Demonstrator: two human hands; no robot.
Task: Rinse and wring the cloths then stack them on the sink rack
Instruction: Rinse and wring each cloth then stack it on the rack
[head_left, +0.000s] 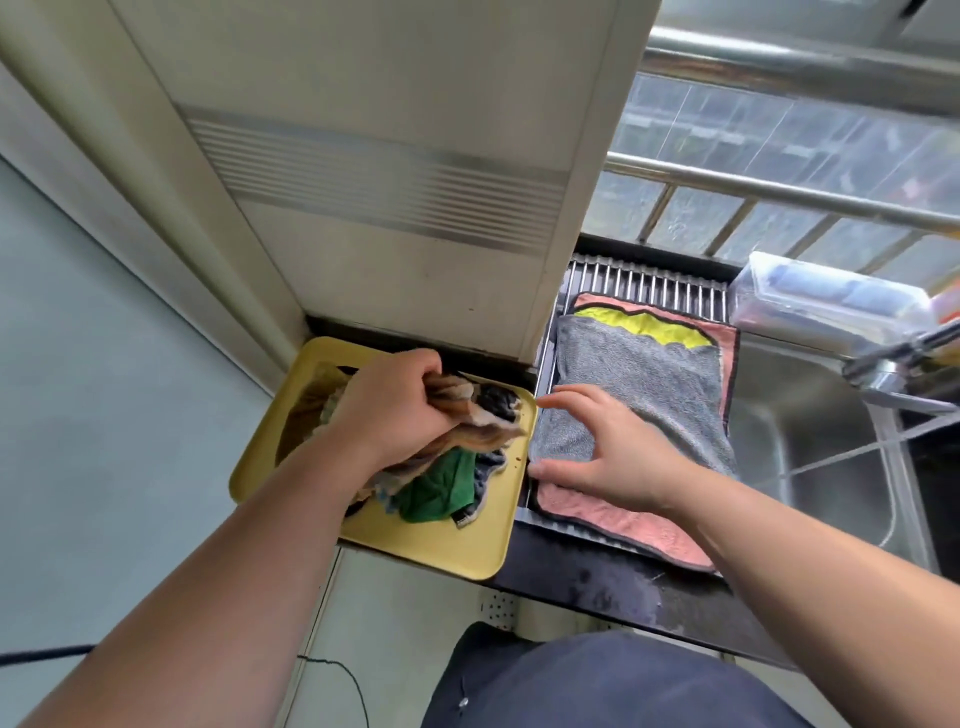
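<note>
A stainless steel sink basin (810, 441) is seen at the right end of the dark counter (623, 587), with a chrome tap (893, 364) over its far right rim. A roll-up metal sink rack (649, 283) is laid across the basin's left edge. Three cloths are stacked flat on it: a pink terry cloth (623, 525) at the bottom, a yellow-green cloth (644, 325) showing at the far edge, and a grey terry cloth (649, 395) on top. A yellow plastic tray (431, 540) is set at the counter's left end, overhanging the front edge, and a heap of unrinsed cloths is held in it, a green cloth (441, 483) among them.

The hands are held apart. The left hand (395, 410) is curled round a bunched brown striped cloth (467, 410) at the top of the heap. The right hand (608, 452) is laid on the near left corner of the grey cloth, fingers spread.

The striped cloth is judged soft, limp and light; once wetted it should be heavier and drip, so a full-fist hold on gathered folds is advised.
</note>
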